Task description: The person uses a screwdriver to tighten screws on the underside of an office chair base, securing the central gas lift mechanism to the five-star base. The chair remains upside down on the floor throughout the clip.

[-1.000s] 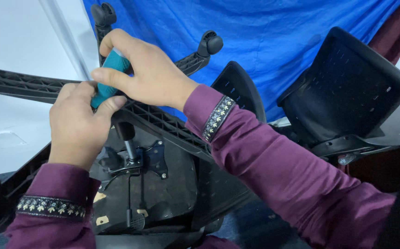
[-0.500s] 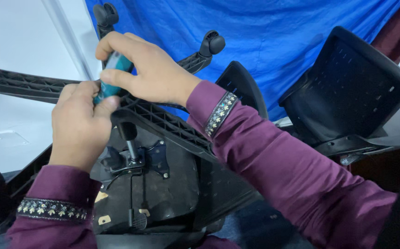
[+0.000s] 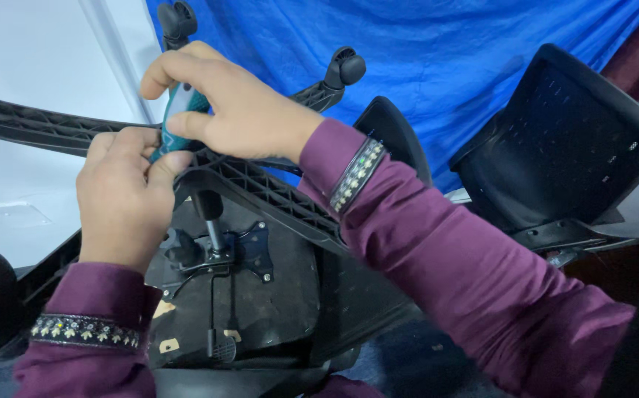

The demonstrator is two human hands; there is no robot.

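Both hands grip a teal-handled screwdriver (image 3: 176,121): right hand (image 3: 238,110) wrapped over the top, left hand (image 3: 124,195) pinching below (tip hidden), against the upturned chair base (image 3: 260,188).

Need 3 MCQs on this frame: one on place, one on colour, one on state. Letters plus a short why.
1. Where is the teal tool handle?
A. Lying on the floor
B. Gripped by both hands at the chair base hub
C. Resting on the blue cloth

2. What colour is the cloth behind the chair?
A. Blue
B. Green
C. Yellow

3. How does the chair base stand?
A. Upright on its casters
B. Turned up, casters in the air
C. Wrapped in plastic

Answers:
1 B: right hand wraps the handle's top, left hand pinches it below.
2 A: blue fabric fills the background.
3 B: a caster points up and the seat underside faces the camera.
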